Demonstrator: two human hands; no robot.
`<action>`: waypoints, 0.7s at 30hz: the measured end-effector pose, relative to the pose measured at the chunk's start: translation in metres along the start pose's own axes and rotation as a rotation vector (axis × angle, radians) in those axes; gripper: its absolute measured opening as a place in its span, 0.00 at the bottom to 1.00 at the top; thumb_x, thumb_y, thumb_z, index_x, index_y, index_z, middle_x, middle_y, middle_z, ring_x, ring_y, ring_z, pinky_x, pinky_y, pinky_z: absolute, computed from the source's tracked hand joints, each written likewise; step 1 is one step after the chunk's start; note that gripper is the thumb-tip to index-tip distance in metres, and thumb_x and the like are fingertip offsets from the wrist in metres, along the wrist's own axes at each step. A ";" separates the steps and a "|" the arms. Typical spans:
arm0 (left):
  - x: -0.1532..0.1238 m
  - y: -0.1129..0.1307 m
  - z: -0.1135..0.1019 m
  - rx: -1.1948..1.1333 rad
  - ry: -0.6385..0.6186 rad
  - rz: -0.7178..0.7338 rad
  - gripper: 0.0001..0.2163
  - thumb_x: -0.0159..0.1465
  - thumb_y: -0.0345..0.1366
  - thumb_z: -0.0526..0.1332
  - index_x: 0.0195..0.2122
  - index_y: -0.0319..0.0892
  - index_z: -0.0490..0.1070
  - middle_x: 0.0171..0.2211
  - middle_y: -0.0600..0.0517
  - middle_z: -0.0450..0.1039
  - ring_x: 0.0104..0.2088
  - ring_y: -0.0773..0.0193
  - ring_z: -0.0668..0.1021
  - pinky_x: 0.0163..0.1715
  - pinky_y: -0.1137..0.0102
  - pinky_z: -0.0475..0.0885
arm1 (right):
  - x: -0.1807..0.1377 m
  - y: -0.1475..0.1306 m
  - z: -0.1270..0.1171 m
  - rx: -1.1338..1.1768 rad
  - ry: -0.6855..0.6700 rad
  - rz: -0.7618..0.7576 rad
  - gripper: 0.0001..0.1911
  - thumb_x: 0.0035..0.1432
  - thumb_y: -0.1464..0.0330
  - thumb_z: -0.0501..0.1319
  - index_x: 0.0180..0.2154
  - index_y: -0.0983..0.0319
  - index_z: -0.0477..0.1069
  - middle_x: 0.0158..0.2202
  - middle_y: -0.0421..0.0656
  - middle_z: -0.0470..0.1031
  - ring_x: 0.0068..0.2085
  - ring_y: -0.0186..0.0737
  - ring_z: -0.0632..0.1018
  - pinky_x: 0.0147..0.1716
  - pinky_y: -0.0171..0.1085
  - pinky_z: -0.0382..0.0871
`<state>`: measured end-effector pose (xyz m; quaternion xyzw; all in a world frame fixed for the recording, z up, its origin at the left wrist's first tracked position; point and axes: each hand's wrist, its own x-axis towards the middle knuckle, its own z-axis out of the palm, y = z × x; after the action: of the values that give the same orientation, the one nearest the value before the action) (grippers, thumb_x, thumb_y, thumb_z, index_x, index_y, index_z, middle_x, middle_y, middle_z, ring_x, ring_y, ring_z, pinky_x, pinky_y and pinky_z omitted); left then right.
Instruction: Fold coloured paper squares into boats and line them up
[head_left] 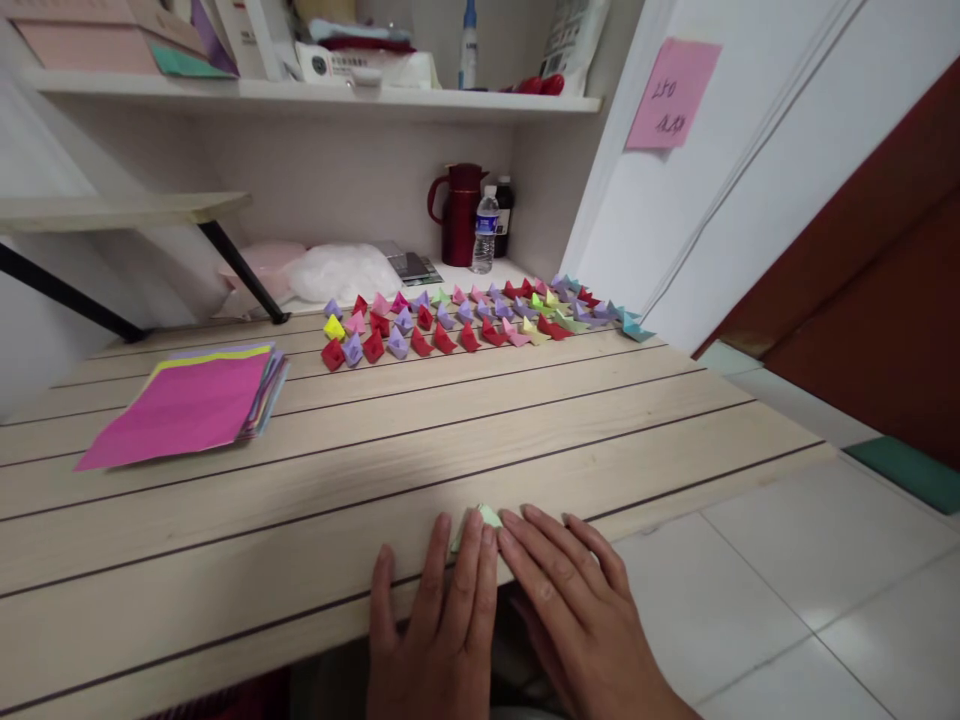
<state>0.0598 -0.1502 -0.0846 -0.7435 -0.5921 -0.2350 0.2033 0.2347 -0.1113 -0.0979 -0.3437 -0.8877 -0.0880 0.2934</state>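
My left hand (435, 620) and my right hand (574, 600) lie side by side at the near edge of the wooden table (375, 460), fingers stretched flat. Both press down on a small pale green folded paper (486, 516), of which only the far tip shows between the fingertips. Farther back on the table stand rows of several small folded paper pieces (480, 320) in red, purple, pink, yellow and green. A stack of coloured paper sheets (191, 405), pink on top, lies at the left.
At the back stand a dark red jug (459, 212), a water bottle (486, 230) and a white plastic bag (341, 272). A shelf (315, 95) with boxes runs above. A pink note (673, 92) sticks to the wall. White floor tiles (787, 580) lie to the right.
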 end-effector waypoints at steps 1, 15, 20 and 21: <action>0.000 0.000 0.001 0.003 0.005 -0.005 0.19 0.72 0.42 0.46 0.59 0.49 0.67 0.62 0.62 0.64 0.69 0.69 0.53 0.69 0.53 0.33 | 0.000 0.001 0.002 0.019 0.026 0.007 0.28 0.65 0.79 0.52 0.65 0.63 0.59 0.64 0.46 0.66 0.64 0.49 0.63 0.60 0.52 0.52; -0.004 -0.002 0.008 0.061 0.066 0.022 0.24 0.64 0.21 0.48 0.56 0.46 0.71 0.61 0.60 0.67 0.59 0.62 0.70 0.69 0.58 0.40 | 0.008 0.006 0.005 0.169 0.190 0.088 0.20 0.66 0.80 0.53 0.56 0.62 0.69 0.49 0.47 0.75 0.55 0.47 0.70 0.51 0.47 0.59; -0.006 -0.001 0.015 -0.069 0.265 0.012 0.17 0.67 0.24 0.50 0.48 0.42 0.76 0.51 0.54 0.78 0.53 0.59 0.74 0.64 0.61 0.52 | 0.012 0.002 0.010 0.201 0.285 0.090 0.16 0.66 0.79 0.54 0.53 0.63 0.69 0.49 0.48 0.74 0.54 0.47 0.70 0.51 0.49 0.57; -0.006 -0.002 0.016 -0.113 0.306 0.021 0.15 0.67 0.25 0.51 0.46 0.41 0.76 0.49 0.52 0.80 0.52 0.59 0.75 0.62 0.61 0.55 | 0.013 0.001 0.009 0.205 0.283 0.100 0.17 0.66 0.78 0.54 0.53 0.63 0.69 0.49 0.48 0.74 0.53 0.47 0.71 0.50 0.50 0.57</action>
<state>0.0586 -0.1453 -0.1013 -0.7155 -0.5323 -0.3761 0.2514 0.2229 -0.1000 -0.0975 -0.3397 -0.8237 -0.0300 0.4531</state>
